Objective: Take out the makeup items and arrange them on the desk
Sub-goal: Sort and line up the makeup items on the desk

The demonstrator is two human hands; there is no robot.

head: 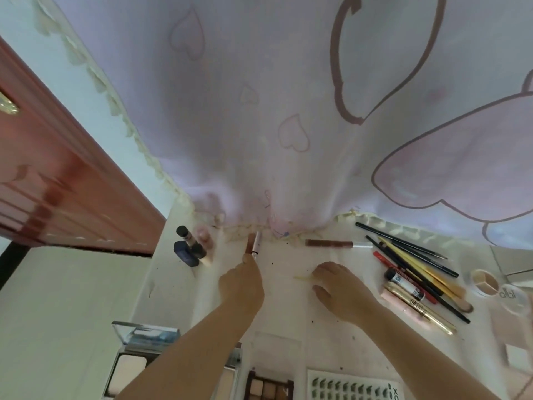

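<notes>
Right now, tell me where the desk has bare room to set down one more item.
Bare desk lies between the two forearms, from the hands back to the eyeshadow palette. A smaller patch sits between the left hand and the bottles. The right side is crowded with pencils and brushes.

Legible text: "lalla"-like lettering, partly readable, on a round clear lid (514,297) at 3 o'clock. Black-and-white printing on a dark tube (405,283) at 3 o'clock, unreadable. Letters "XO" on a white sheet (353,386) at 5 o'clock; remainder cut off.
</notes>
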